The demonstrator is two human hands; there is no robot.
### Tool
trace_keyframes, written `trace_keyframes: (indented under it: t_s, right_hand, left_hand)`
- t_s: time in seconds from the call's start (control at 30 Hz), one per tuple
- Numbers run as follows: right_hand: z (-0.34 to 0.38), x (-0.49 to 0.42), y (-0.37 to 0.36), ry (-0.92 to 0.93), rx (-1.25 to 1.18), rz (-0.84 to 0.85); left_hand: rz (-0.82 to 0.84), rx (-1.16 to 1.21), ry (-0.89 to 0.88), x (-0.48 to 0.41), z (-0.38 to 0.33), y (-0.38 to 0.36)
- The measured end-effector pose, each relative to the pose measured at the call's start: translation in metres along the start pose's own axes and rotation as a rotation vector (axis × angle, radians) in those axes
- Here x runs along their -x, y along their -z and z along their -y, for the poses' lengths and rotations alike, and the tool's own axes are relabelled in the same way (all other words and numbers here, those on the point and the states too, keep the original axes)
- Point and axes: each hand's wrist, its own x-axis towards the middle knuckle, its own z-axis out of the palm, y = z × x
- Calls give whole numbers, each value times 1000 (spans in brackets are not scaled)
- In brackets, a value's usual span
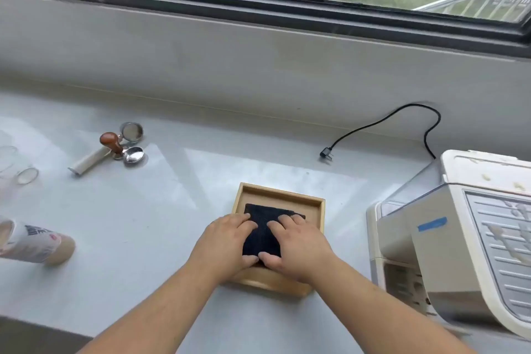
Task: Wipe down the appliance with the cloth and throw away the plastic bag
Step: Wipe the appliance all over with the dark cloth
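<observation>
A folded black cloth (263, 234) lies in a shallow wooden tray (280, 191) on the pale grey counter. My left hand (222, 247) rests flat on the cloth's left half, fingers spread. My right hand (297, 246) lies flat on its right half, thumb at the near edge. The cream and silver appliance (459, 236), a coffee machine with a strip of blue tape, stands at the right, tipped back. No plastic bag is in view.
The machine's black cord and loose plug (327, 154) lie behind it. A wooden-knobbed tamper, a white-handled portafilter and two metal baskets (115, 149) sit far left. Clear glass rings (27, 175) and a printed paper cup lying on its side (34, 241) are at the left edge.
</observation>
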Motion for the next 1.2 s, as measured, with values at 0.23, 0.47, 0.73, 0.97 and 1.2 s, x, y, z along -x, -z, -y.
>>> trace_keyframes:
  t_s: [0.23,0.47,0.73,0.97,1.2]
  right_hand:
    - [0,-2,-18,32,61,23]
    - [-1,-3,-23,42,75,-14]
    - [-2,-5,-4,68,43,-119]
    - [-5,-3,42,128,-35,-311]
    - [-4,11,93,176,-51,-401]
  left_hand:
    - [78,-99,-12,-5,6,-11]
    - [24,-197,-63,-8,3,-9]
    - [-132,-7,-90,-11,-9,10]
    - [-263,35,-62,-10,-11,29]
    - [-292,118,0,-3,-38,58]
